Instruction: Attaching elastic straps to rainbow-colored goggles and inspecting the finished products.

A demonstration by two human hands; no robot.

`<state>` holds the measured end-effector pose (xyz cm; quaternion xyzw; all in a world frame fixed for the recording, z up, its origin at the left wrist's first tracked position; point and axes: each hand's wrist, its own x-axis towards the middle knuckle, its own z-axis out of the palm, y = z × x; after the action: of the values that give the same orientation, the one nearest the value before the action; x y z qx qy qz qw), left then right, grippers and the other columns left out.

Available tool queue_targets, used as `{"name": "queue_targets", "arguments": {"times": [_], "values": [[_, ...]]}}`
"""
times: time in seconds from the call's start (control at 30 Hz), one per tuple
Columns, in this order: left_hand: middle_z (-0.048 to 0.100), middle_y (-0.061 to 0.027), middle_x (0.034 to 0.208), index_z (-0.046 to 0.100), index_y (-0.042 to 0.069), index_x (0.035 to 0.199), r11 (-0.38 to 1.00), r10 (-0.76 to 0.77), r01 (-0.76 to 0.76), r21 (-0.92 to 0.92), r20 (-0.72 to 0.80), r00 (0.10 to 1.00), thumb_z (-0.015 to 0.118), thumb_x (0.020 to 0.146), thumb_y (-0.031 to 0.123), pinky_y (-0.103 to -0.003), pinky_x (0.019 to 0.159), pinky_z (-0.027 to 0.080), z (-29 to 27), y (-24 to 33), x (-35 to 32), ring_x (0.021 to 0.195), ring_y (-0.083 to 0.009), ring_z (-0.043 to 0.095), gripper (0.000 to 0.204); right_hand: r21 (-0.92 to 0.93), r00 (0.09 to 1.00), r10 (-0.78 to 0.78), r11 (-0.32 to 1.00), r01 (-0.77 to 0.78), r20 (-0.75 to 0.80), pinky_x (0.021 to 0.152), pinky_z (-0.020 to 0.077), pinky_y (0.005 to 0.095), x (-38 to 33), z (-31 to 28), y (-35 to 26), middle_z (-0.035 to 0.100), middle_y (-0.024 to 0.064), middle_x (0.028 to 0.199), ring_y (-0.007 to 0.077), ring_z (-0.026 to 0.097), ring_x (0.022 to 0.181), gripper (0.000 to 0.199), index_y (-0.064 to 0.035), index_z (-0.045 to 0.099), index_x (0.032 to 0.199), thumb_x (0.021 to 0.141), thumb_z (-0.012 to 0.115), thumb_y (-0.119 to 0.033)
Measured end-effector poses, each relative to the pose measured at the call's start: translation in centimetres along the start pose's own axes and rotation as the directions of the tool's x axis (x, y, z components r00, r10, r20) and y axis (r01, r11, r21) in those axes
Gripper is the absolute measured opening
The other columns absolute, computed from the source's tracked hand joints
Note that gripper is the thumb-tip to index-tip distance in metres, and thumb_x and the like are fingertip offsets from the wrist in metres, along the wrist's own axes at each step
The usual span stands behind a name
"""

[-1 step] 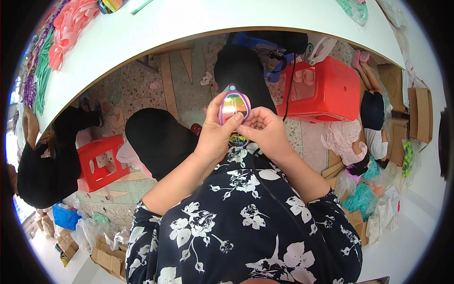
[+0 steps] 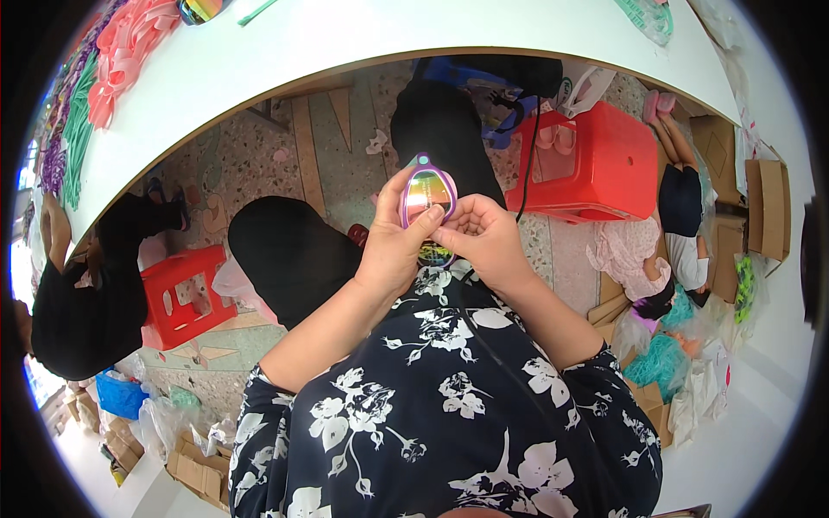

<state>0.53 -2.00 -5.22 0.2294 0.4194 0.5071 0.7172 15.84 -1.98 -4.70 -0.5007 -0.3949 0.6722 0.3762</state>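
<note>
A pair of swim goggles (image 2: 429,183) with purple rims and shiny, rainbow-mirrored lenses is held upright over my lap. One lens points away from me; the other sits nearer, partly covered by my fingers. My left hand (image 2: 395,237) is closed around the left side, its thumb lying across the middle between the lenses. On the right, my right hand (image 2: 486,235) pinches the same middle part, fingers curled and thumb tip beside the left thumb. Whatever small piece lies under the thumbs is hidden.
Ahead curves a white table (image 2: 345,26) with coral straps (image 2: 129,52), green cords (image 2: 78,129) and another goggle (image 2: 200,9) on it. Red stools (image 2: 596,164) stand to the right and left. A person in black (image 2: 86,311) sits at left; another person (image 2: 656,224) is at right near boxes.
</note>
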Motion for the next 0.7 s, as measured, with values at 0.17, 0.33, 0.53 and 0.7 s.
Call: {"name": "queue_targets", "arguments": {"times": [0.17,0.33,0.53,0.7], "values": [[0.056,-0.0070,0.130,0.040,0.010,0.147,1.000,0.020,-0.020,-0.009,-0.008,1.000,0.066,0.094,0.002,-0.031,0.102,0.048,0.0,-0.5,0.0,0.118,-0.0154,0.056,0.060,0.067,0.993,-0.007,0.998,0.015,-0.120,0.069,0.0499,0.0216,0.1,0.6,1.5,0.067,0.0027,0.087,0.0060,0.062,0.076,0.020,-0.0014,0.060,0.099,0.084,0.072,-0.003],[0.057,-0.0074,0.127,0.041,0.005,0.147,0.998,0.022,-0.023,-0.060,-0.016,1.000,0.064,0.095,-0.001,-0.029,0.100,0.048,0.0,-1.1,-0.2,0.114,-0.0140,0.058,0.057,-0.042,0.981,0.035,0.998,-0.044,-0.192,0.071,0.0513,0.0231,0.1,0.2,2.1,0.068,0.0061,0.090,0.0088,0.064,0.080,0.022,0.0009,0.057,0.103,0.084,0.069,-0.001],[0.058,-0.0060,0.125,0.042,0.005,0.146,0.999,0.026,-0.026,-0.022,0.002,1.000,0.063,0.097,0.001,-0.028,0.098,0.047,-0.1,-0.8,-0.4,0.115,-0.0132,0.057,0.054,0.128,0.991,0.125,0.985,-0.119,-0.039,0.083,0.0520,0.0246,0.0,0.1,1.0,0.069,0.0088,0.101,0.0129,0.067,0.091,0.027,0.0031,0.056,0.114,0.090,0.066,0.001],[0.058,-0.0063,0.126,0.044,0.005,0.146,0.999,0.039,-0.038,-0.028,0.008,0.999,0.063,0.097,0.002,-0.028,0.099,0.046,-0.1,-0.7,-0.5,0.114,-0.0134,0.057,0.053,0.248,0.992,0.129,0.961,-0.124,-0.007,0.089,0.0516,0.0266,-0.2,0.4,1.1,0.068,0.0088,0.108,0.0136,0.065,0.099,0.027,0.0009,0.058,0.116,0.090,0.066,0.003]]}}
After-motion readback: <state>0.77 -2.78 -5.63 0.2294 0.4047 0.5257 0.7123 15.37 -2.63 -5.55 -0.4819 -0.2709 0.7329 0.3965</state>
